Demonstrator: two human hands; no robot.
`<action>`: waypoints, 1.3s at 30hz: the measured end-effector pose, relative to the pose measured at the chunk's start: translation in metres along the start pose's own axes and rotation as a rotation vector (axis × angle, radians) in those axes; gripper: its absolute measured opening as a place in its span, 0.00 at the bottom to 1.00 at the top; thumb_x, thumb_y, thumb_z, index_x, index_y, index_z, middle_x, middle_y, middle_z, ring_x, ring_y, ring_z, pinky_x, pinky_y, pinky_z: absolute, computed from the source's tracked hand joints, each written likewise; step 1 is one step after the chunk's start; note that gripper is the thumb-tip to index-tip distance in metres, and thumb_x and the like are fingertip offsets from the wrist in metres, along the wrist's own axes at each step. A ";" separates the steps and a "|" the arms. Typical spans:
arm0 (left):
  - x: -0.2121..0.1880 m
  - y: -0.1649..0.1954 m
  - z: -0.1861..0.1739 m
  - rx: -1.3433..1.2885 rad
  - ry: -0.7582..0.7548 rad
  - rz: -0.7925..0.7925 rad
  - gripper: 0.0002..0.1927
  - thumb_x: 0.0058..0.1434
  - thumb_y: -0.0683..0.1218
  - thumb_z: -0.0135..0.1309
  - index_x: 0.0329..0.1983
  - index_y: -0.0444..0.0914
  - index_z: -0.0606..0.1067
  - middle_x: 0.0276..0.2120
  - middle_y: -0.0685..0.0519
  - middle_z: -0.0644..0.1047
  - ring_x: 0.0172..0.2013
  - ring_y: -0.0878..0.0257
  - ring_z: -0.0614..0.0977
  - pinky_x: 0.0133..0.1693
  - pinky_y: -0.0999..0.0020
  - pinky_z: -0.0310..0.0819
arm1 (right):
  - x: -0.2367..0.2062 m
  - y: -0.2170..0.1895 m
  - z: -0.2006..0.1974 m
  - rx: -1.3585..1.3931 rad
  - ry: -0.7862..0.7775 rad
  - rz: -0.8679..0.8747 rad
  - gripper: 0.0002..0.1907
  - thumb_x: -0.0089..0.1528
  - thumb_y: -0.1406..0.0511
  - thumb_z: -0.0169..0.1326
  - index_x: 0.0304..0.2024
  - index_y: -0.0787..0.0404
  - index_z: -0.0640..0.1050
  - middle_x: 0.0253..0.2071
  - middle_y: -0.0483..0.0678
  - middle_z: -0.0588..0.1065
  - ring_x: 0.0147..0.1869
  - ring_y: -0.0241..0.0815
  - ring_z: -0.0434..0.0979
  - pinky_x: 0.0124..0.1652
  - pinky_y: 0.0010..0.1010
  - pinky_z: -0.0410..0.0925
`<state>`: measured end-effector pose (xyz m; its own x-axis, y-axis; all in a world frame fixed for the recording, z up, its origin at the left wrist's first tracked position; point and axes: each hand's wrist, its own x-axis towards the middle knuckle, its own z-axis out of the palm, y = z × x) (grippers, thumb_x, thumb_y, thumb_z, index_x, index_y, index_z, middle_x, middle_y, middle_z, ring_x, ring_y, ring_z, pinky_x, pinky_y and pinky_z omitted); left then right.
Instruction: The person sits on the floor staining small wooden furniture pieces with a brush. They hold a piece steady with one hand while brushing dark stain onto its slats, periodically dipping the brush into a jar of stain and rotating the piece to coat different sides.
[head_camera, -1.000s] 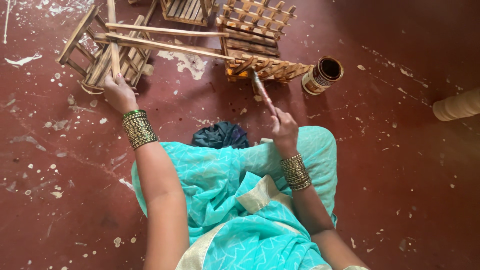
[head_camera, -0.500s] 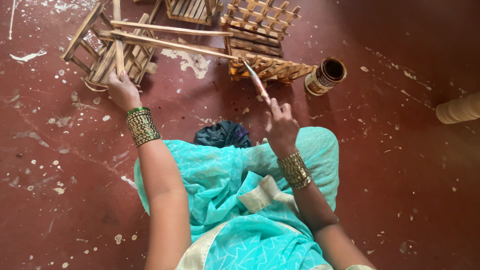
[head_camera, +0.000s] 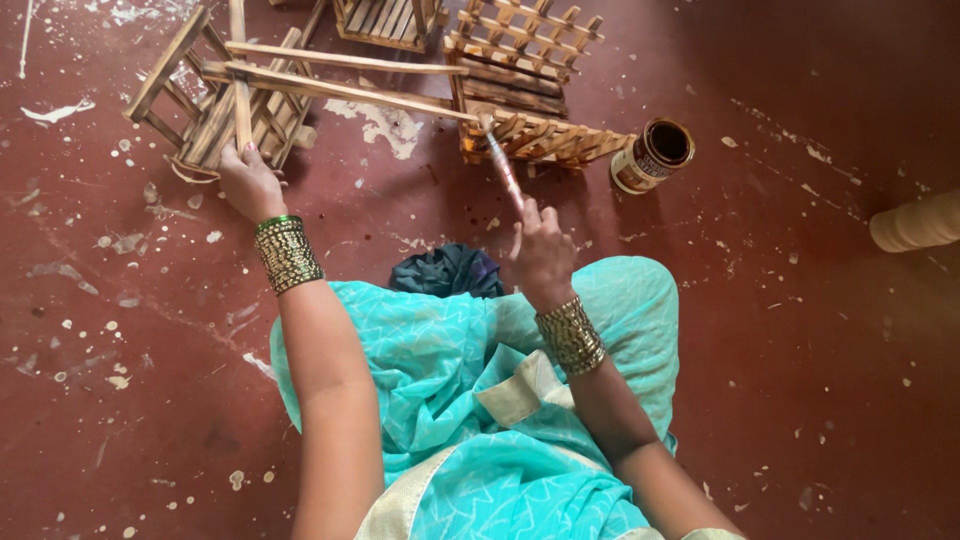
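Note:
My left hand (head_camera: 250, 180) grips an upright slat of a small wooden slatted frame (head_camera: 215, 100) lying on the red floor at the upper left. My right hand (head_camera: 540, 250) holds a paintbrush (head_camera: 502, 165); its tip touches the near edge of a darker brown wooden lattice piece (head_camera: 530, 135) at the top centre. Two long thin wooden rails (head_camera: 340, 75) run from the left frame to the lattice piece. An open tin of dark brown stain (head_camera: 652, 155) stands just right of the lattice.
More wooden slat pieces (head_camera: 385, 20) lie at the top edge. A dark cloth (head_camera: 450, 272) sits by my knees on the teal fabric (head_camera: 480, 400). A pale rounded object (head_camera: 915, 222) is at the right edge. Pale paint flecks dot the red floor (head_camera: 820, 350).
My right hand has lifted the brush forward until its tip meets the lattice piece. My left hand keeps its hold on the frame.

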<state>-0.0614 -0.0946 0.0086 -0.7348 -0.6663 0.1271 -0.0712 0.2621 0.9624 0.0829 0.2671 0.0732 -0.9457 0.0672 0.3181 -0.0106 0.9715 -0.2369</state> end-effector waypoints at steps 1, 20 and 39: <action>0.001 0.001 0.001 -0.005 0.000 0.007 0.09 0.73 0.42 0.46 0.46 0.31 0.75 0.27 0.52 0.81 0.16 0.67 0.81 0.14 0.71 0.72 | 0.001 -0.001 -0.002 0.036 0.021 -0.045 0.21 0.63 0.64 0.57 0.59 0.60 0.76 0.40 0.55 0.73 0.32 0.59 0.78 0.30 0.47 0.72; -0.019 0.030 -0.012 -0.018 -0.011 -0.063 0.13 0.72 0.43 0.47 0.55 0.35 0.75 0.28 0.55 0.82 0.17 0.69 0.80 0.15 0.73 0.71 | 0.289 0.155 -0.104 0.030 -0.437 -0.545 0.15 0.68 0.70 0.56 0.56 0.54 0.83 0.43 0.49 0.82 0.40 0.42 0.80 0.40 0.35 0.72; -0.016 -0.025 -0.032 0.575 -0.101 0.013 0.12 0.71 0.46 0.52 0.55 0.40 0.76 0.36 0.52 0.84 0.38 0.50 0.84 0.39 0.52 0.74 | 0.376 0.097 -0.066 -0.260 -0.596 -0.637 0.14 0.68 0.65 0.56 0.56 0.51 0.83 0.46 0.48 0.82 0.42 0.43 0.81 0.42 0.36 0.74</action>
<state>-0.0259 -0.1125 -0.0093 -0.7966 -0.5982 0.0869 -0.3963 0.6253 0.6722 -0.2527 0.4015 0.2301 -0.7980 -0.5586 -0.2262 -0.5837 0.8098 0.0590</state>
